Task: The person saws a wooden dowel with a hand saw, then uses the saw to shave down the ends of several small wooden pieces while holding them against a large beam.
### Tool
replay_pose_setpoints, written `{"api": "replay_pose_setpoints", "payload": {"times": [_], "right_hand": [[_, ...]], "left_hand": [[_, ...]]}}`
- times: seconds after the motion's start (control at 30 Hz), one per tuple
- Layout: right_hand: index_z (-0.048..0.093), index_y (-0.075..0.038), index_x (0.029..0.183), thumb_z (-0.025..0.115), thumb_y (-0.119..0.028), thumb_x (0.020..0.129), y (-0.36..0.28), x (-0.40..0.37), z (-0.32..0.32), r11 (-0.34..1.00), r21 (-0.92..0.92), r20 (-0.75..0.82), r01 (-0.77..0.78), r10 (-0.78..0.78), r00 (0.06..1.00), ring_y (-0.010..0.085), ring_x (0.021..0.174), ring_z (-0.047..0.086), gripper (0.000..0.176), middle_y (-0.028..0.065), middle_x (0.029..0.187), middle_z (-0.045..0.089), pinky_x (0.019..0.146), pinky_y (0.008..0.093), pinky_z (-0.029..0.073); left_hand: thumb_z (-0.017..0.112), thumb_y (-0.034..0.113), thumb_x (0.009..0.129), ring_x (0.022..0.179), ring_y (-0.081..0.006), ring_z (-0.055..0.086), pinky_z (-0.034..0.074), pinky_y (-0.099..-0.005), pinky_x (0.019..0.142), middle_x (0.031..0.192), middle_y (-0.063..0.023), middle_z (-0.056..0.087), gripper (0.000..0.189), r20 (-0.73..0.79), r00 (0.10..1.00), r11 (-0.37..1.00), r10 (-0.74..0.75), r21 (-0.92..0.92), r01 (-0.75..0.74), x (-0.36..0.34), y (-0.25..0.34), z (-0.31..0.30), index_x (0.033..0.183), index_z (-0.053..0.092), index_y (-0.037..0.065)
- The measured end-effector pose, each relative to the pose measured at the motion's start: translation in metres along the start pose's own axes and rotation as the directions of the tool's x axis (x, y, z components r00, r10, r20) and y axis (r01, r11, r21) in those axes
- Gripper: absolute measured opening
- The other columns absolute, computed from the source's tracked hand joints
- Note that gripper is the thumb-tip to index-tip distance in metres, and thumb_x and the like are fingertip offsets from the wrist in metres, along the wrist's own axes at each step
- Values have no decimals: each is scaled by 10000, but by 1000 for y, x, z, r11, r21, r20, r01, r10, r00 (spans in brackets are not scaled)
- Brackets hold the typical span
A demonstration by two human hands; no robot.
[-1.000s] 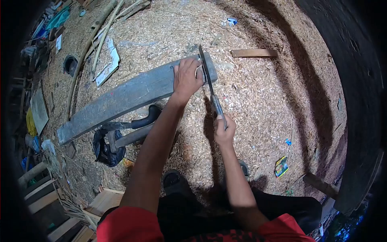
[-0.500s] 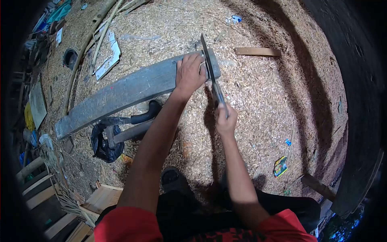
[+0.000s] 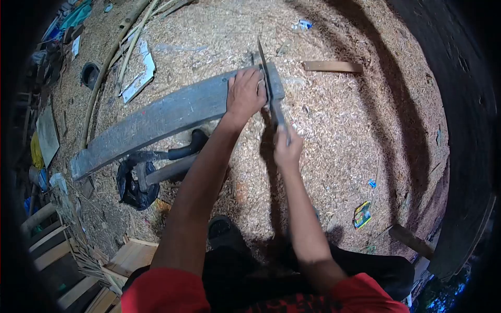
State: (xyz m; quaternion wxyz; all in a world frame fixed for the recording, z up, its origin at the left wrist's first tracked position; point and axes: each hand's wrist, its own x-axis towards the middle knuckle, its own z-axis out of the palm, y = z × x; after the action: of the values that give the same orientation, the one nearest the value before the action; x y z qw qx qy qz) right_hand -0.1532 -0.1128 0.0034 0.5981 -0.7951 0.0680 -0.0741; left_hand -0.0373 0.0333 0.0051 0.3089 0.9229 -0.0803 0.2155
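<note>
My left hand (image 3: 244,94) presses down near the right end of a long grey wooden plank (image 3: 156,117), its fingers bent and close together. A thin pale edge shows beside the thumb; what the fingers hold is mostly hidden beneath them. In my right hand (image 3: 288,148) is the handle of a long, narrow, dark-bladed tool that looks like a handsaw (image 3: 268,78). Its blade is seen nearly edge-on, crosses the plank just right of my left hand, and points away from me with the tip past the far edge.
Wood shavings (image 3: 334,120) cover the ground. Below the plank lie a hammer-like tool (image 3: 169,172), a dark-handled tool (image 3: 182,151) and a black bag (image 3: 135,185). A curved wood strip (image 3: 333,66) rests at upper right. Poles (image 3: 99,88) and a black bowl (image 3: 91,75) are at left.
My right hand and the tool have slid forward, away from me and slightly left, along the blade's length. My left hand and the plank hold nearly the same place.
</note>
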Motion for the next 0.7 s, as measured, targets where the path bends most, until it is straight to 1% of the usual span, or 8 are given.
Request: {"api": "replay_pose_setpoints", "payload": {"times": [0.07,0.17,0.27,0.3,0.4,0.53,0.57,0.7], "right_hand": [[505,-16,681,558,-221,958,-10,8,-3,999,25,41,-35,34,999,99,555,389,348,18,570,409,504,310,311],[515,-31,684,546,-252,970,2,-28,-22,999,24,61,-49,47,997,105,548,402,362,-3,578,449,503,303,314],[528,-49,689,537,-285,976,-14,-32,-28,958,268,-45,-106,122,991,84,555,417,372,-24,597,466,499,276,311],[540,-55,708,510,-299,994,-14,-23,-27,909,415,-71,-41,77,995,66,558,421,377,-28,622,482,497,249,305],[537,-50,718,492,-284,1009,-25,-19,-32,842,539,-165,-29,139,976,59,562,404,376,-23,637,482,505,239,299],[551,-43,738,495,-259,1014,-8,-33,-35,915,378,-154,-143,214,965,61,579,418,354,-19,639,478,527,238,319],[553,-34,746,499,-258,1013,-6,-36,-37,945,298,-141,-137,185,973,67,590,441,353,-13,648,496,540,246,347],[528,-28,740,512,-236,1008,-25,-29,-31,959,274,-105,-79,111,988,81,611,467,339,-5,655,524,560,271,380]], "left_hand": [[621,144,800,1140,-279,522,392,-432,904,1164,-84,600,235,24,1000,1000,-3,-11,4,-2,1,-2,1028,625,87],[632,131,808,1151,-283,519,387,-444,925,1200,-77,601,226,51,999,1000,-12,-23,13,-1,0,-3,1030,629,95],[639,125,802,1136,-278,522,387,-438,922,1186,-74,603,238,99,995,999,-34,-8,35,0,1,-5,1037,633,98],[642,124,799,1132,-276,523,386,-437,923,1174,-71,607,237,76,997,1000,-20,-19,22,3,-1,-5,1035,635,98],[648,125,797,1122,-271,526,385,-430,924,1139,-61,617,233,45,999,1000,-6,-28,7,-4,0,-1,1029,643,102],[650,143,807,1125,-268,525,377,-420,928,1111,-48,629,218,26,999,1000,25,0,-25,6,10,9,1024,655,115],[649,147,811,1129,-267,524,372,-420,932,1108,-44,631,215,35,999,999,42,-1,-42,10,12,13,1023,657,119],[650,166,822,1167,-263,507,325,-473,976,1146,-42,615,218,38,999,1000,9,6,-9,19,13,18,1034,658,115]]}}
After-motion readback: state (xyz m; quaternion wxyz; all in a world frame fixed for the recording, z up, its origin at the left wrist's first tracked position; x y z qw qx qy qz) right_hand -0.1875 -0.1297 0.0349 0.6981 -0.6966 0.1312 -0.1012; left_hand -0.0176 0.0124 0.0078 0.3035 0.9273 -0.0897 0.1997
